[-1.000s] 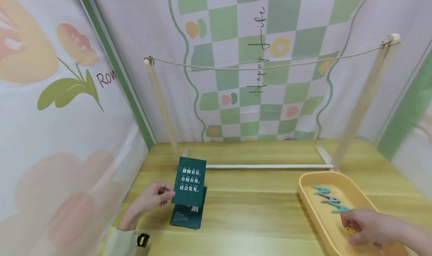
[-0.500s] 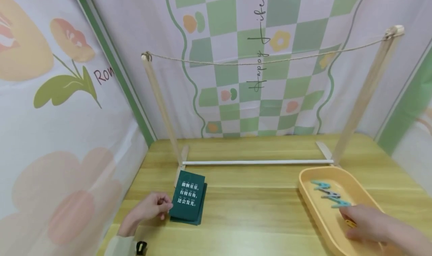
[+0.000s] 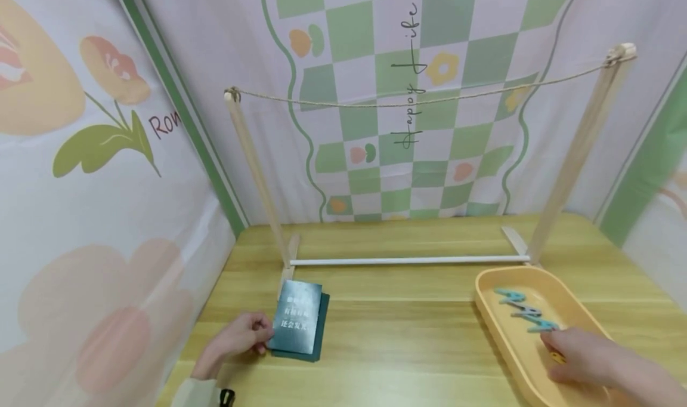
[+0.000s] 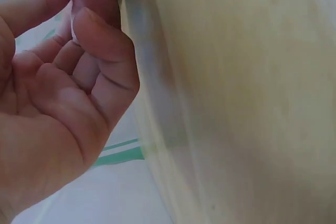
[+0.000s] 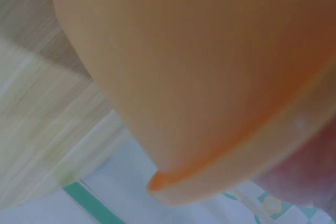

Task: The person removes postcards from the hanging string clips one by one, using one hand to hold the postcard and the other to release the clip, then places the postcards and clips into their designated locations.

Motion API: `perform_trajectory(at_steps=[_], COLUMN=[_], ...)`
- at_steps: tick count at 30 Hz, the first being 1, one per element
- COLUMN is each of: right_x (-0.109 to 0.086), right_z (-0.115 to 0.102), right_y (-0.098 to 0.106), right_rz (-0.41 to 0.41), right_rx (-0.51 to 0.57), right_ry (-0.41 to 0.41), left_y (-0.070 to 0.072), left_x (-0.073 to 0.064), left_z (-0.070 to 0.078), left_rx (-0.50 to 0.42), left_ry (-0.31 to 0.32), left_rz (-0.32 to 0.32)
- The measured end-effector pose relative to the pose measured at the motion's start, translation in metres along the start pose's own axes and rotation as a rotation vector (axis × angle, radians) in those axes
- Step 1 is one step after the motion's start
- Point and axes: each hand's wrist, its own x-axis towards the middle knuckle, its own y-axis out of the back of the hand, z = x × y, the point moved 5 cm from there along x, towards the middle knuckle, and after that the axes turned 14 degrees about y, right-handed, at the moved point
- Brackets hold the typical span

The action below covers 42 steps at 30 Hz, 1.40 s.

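My left hand (image 3: pixel 244 336) pinches the left edge of a dark green card (image 3: pixel 297 320) with white characters. That card lies tilted over more green cards (image 3: pixel 322 329) on the table. In the left wrist view, the thumb and a finger of the left hand (image 4: pixel 79 77) meet at the card's edge, mostly out of frame. My right hand (image 3: pixel 587 356) is inside the orange-yellow tray (image 3: pixel 496 347), holding a yellow clothespin (image 3: pixel 558 357) between thumb and index finger. Ahead of it lie two teal clothespins (image 3: pixel 542 324) and a grey one (image 3: pixel 525 309). The tray wall (image 5: pixel 157 66) fills the right wrist view.
Behind the cards and tray stands a wooden frame, with a left post (image 3: pixel 257 174), a right post (image 3: pixel 582 150) and a white rod (image 3: pixel 408 261) low between them. A thin string (image 3: pixel 376 105) sags between the post tops. Printed cloth (image 3: pixel 354 37) encloses the wooden table (image 3: pixel 397 329).
My left hand has lowered the top green card onto the others, covering most of them. The right hand stays in the tray, and the yellow clothespin shows between its fingers.
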Motion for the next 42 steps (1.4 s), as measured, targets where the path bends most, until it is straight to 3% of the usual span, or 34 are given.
perform_trajectory(at_steps=[8, 19, 27, 30, 38, 42], right_x=[0.001, 0.002, 0.003, 0.003, 0.005, 0.006], right_z=[0.0, 0.0, 0.002, 0.003, 0.001, 0.002], right_y=[0.001, 0.001, -0.001, -0.001, 0.001, 0.003], right_rz=[0.005, -0.007, -0.043, -0.051, -0.044, -0.047], right_rx=[-0.021, -0.028, 0.039, 0.046, 0.012, 0.012], right_ry=[0.004, -0.006, -0.025, -0.03, -0.023, -0.021], left_y=[-0.005, -0.011, -0.012, -0.012, -0.015, -0.015], left_x=[0.005, 0.003, 0.008, 0.01, 0.012, 0.014], left_z=[0.001, 0.005, 0.009, 0.012, 0.019, 0.023], left_rx=[0.042, 0.024, 0.199, 0.222, 0.169, 0.207], left_ry=[0.065, 0.143, 0.188, 0.211, 0.189, 0.174], left_rz=[0.012, -0.045, 0.001, 0.015, 0.055, 0.069])
